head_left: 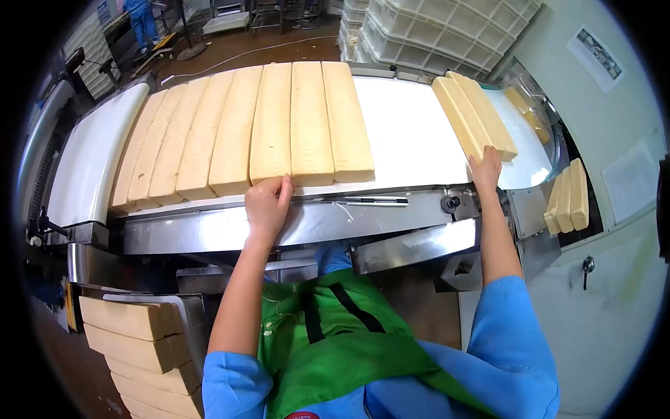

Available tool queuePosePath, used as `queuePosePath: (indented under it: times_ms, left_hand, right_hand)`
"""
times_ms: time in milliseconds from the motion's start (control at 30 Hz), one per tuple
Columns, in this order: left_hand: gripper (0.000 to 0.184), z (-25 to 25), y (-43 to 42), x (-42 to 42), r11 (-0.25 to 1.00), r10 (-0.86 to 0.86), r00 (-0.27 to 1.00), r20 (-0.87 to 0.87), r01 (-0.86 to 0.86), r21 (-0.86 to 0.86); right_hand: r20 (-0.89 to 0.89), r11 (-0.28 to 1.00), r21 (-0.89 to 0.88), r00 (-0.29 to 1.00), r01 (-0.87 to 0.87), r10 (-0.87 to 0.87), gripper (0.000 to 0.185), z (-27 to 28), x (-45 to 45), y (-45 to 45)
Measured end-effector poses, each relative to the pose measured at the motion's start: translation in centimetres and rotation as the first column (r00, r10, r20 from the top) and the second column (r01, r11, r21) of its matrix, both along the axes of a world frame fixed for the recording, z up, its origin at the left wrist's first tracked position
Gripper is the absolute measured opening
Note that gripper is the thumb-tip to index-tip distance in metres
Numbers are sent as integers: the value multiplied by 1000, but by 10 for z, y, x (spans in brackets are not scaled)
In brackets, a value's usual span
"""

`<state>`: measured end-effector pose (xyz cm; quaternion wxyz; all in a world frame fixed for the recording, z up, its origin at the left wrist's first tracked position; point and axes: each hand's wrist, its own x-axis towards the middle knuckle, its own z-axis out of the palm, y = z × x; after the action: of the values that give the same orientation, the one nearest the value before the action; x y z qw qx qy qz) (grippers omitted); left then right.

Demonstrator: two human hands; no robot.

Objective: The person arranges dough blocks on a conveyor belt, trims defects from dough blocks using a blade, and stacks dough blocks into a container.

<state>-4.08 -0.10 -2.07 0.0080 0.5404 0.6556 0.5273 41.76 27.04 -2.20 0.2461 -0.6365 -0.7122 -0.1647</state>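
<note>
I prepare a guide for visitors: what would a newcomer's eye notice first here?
Probably the row of long pale-yellow blocks side by side on the white conveyor belt, the left hand at their near ends. Then the bright green apron below, and the right hand at two more blocks farther right.

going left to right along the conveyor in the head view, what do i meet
white left-end section, row of long pale blocks, bare white stretch, pair of pale blocks with the right hand at the near end, three pale blocks off to the side
</note>
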Motion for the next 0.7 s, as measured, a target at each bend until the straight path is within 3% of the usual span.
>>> queuePosePath:
  times_ms: [33,100,267,300,333,467,533,600,700]
  left_hand:
    - [31,1,-1,-2,1000,10,1000,-3,-10,-1]
    - [31,3,-3,-3,998,26,1000,-5,-26,-65]
    - [32,-3,0,-3,999,30,999,16,-29,-20]
    - [32,-4,1,-3,999,31,1000,2,-31,-27]
    - [32,-5,0,-4,999,31,999,-15,-31,-33]
    - [32,0,-2,-2,994,25,993,-111,-37,-106]
    - [30,2,-4,0,994,-7,995,-95,-3,-108]
    - [29,-3,-1,1,998,-19,995,-100,13,-59]
    - [27,-1,-2,1,997,-17,990,-137,7,-78]
  right_hand:
    - [-3,1000,-1,1000,-10,10,65,5,-9,-2]
    - [-204,991,-135,978,8,-36,54,21,-25,-14]
    - [-150,986,-65,978,-155,144,46,8,-32,-16]
    - [-435,942,-157,877,-297,204,45,12,-21,-10]
    - [-688,870,-198,696,-452,205,43,16,-20,-12]
    - [-685,869,-271,717,-414,128,57,30,-35,-27]
    - [-147,883,-62,879,-466,453,69,7,-71,-43]
    - [-159,926,-193,942,-324,297,74,16,-118,-70]
    - [-232,904,-229,922,-361,310,68,26,-183,-105]
